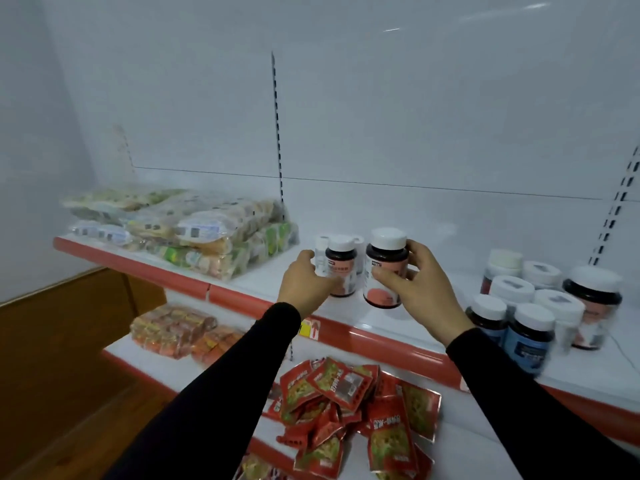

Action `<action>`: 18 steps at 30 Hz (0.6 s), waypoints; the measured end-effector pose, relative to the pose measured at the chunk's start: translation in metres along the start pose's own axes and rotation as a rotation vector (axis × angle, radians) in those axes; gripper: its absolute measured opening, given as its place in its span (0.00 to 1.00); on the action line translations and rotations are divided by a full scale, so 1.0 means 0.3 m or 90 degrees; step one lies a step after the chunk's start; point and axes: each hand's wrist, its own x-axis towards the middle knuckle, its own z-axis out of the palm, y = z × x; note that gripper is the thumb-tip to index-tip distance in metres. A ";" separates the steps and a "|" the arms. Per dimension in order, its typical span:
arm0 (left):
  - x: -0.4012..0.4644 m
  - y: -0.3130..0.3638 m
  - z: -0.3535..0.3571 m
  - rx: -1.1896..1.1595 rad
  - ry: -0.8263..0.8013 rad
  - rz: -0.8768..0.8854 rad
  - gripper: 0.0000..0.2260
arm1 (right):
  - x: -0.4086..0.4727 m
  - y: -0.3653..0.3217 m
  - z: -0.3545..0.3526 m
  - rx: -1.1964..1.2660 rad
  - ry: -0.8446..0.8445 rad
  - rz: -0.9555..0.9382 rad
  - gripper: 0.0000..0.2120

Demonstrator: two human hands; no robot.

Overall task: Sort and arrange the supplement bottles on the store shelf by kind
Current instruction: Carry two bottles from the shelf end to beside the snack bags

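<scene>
Left grip [306, 282]: your fingers curl round a dark pink-labelled bottle [341, 266] standing upright on the shelf [398, 336], with pale white bottles [321, 252] touching it behind.

Right grip [420, 285]: thumb and fingers pinch a second pink-labelled bottle [386, 268], white cap up, long axis near vertical, tilted slightly and seemingly lifted just off the shelf.

Relation: the carried bottle lies just right of its standing twin, a small gap between; your right hand is the nearer one to close it, moving leftward.

Far right: unsorted cluster [540, 306], blue-labelled and pink-labelled bottles mixed, well apart.

Other stock: snack packs [194, 233] left, red sachets [356, 407] on the lower shelf.
</scene>
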 end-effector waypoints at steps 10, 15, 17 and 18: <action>0.237 -0.089 0.090 -0.037 -0.094 0.075 0.21 | 0.038 0.065 0.074 -0.053 0.109 0.080 0.28; 0.265 -0.104 0.049 -0.028 -0.155 0.101 0.24 | 0.040 0.074 0.121 -0.069 0.141 0.086 0.27; 0.270 -0.110 0.032 -0.033 -0.164 0.105 0.24 | 0.047 0.078 0.138 -0.072 0.145 0.083 0.27; 0.272 -0.115 0.025 -0.037 -0.163 0.105 0.24 | 0.055 0.081 0.146 -0.075 0.141 0.082 0.27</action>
